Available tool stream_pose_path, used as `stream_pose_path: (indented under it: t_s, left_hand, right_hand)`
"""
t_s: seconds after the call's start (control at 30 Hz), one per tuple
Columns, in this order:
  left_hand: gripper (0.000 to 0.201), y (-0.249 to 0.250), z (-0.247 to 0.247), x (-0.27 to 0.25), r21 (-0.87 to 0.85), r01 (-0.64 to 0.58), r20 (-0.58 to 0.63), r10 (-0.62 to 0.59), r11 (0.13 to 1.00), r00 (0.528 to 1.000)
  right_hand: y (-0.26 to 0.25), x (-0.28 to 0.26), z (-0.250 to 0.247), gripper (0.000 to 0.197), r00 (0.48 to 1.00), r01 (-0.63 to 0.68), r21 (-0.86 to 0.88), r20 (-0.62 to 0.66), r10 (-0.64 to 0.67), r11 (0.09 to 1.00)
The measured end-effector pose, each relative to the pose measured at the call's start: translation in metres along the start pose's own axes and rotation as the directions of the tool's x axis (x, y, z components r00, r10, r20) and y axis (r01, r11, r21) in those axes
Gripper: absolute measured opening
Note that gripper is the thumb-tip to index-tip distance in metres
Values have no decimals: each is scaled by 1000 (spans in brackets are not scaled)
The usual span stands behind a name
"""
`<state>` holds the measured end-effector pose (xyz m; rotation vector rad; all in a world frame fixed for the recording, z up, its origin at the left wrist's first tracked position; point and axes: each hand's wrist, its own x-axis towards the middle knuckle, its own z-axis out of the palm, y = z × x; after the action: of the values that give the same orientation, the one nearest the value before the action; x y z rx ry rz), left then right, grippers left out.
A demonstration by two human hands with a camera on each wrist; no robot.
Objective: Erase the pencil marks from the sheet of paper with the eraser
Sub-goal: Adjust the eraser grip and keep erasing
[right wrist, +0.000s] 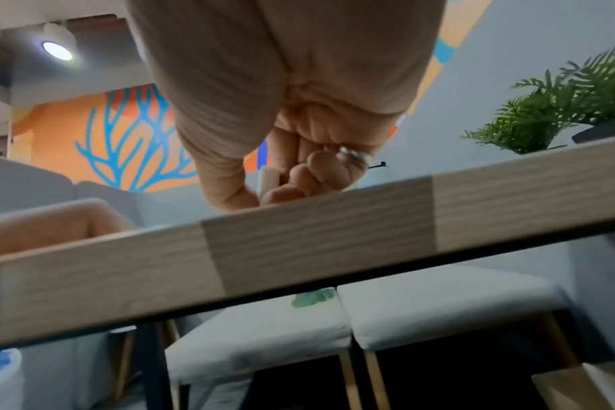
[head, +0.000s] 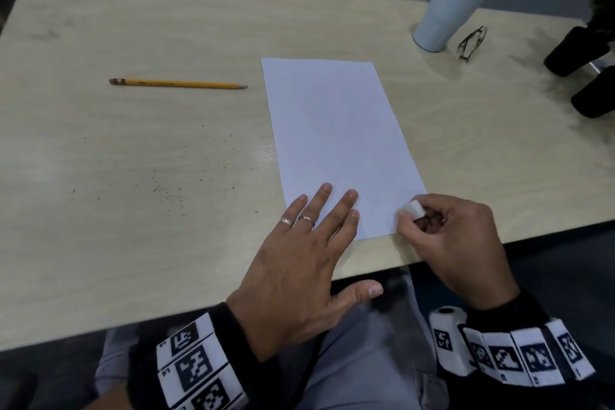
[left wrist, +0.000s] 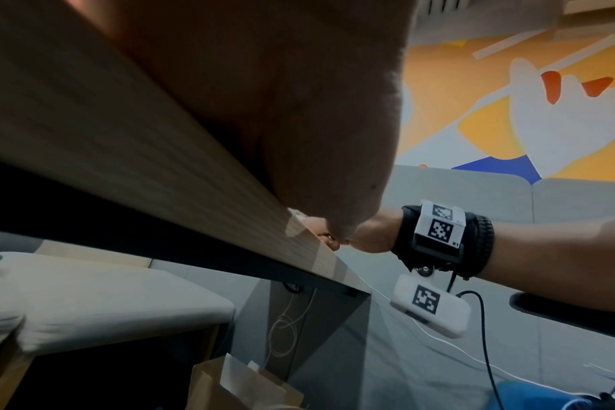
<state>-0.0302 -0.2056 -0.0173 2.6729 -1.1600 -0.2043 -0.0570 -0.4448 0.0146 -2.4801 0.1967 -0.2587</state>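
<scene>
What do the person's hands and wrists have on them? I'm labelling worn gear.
Left hand: two silver rings on neighbouring fingers. Both wrists carry black cuffs wrapped in white bands printed with black square codes. A white camera box with its own code hangs under the right wrist, with a black cable running from it. Right hand: one silver ring.

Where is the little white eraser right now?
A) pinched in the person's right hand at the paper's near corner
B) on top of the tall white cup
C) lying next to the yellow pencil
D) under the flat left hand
A: the small white block eraser sits pinched in the fingertips of the right hand, at the near right corner of the white sheet of paper, far from the yellow wooden pencil.
</scene>
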Motion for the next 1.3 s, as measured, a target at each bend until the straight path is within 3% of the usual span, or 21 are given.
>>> stream_pose_path:
  t_s: [0.1,0.2,0.27,0.33,0.47,0.53,0.6,0.67,0.77,0.83,0.9,1.0,1.1,1.17,1.3]
  left_hand:
    - [97,-1,1,0,4,-2,7,2,1000,1000]
    - [97,-1,1,0,6,-5,14,5,1000,1000]
    - [97,0,0,0,3,-2,5,2,1000,1000]
    - [97,0,-1,0,-6,-2,-2,2,1000,1000]
    - [97,-1,0,0,-6,-5,-3,5,1000,1000]
    - [97,-1,0,0,-1,-6,-2,6,1000,1000]
    - [98,0,0,0,-3,-1,0,1,1000,1000]
    - [98,0,-1,0,-2,2,3,-2,1000,1000]
    - [98,-1,-1,0,4,-1,13,1,1000,1000]
    - [97,-1,-1,0,3,-6,9,6,1000,1000]
    - [97,-1,-1,0,1,-1,3,1,1000,1000]
    - [98,0,-1,0,-3,-1,4,1,1000,1000]
    - [99,-1,0,1,1,-1,7,0,1000,1000]
    - [98,-1,0,1,2,-7,10,7,1000,1000]
    - [97,-1,1,0,-13,-1,-9,1,1000,1000]
  right_hand:
    - [-23,-3,17,30,990,116,28,80,-118,993]
    - [-5,0,12,27,998,-15,137,56,8,990]
    - [8,5,-2,27,997,-67,53,-31,69,996]
    - [5,5,-4,32,998,-21,-40,-56,19,999]
    - [-23,-15,19,32,987,136,17,86,-137,991]
    - [-4,-14,11,31,997,43,96,65,-49,994]
    - [11,-8,-3,34,1000,-6,39,-9,6,999]
    - [7,-6,-4,32,1000,23,-24,-19,-24,999]
    - [-18,-13,16,30,989,127,25,75,-128,992]
    - [-4,-13,14,30,995,51,118,84,-61,992]
    - [14,-8,0,30,1000,-21,95,19,19,995]
    - [9,-6,-4,29,1000,5,-12,-11,-5,1000]
    - [-10,-11,14,31,994,100,60,48,-102,993]
    - [4,-9,12,30,998,58,114,24,-61,992]
    - [20,-3,-1,29,1000,0,56,-8,0,998]
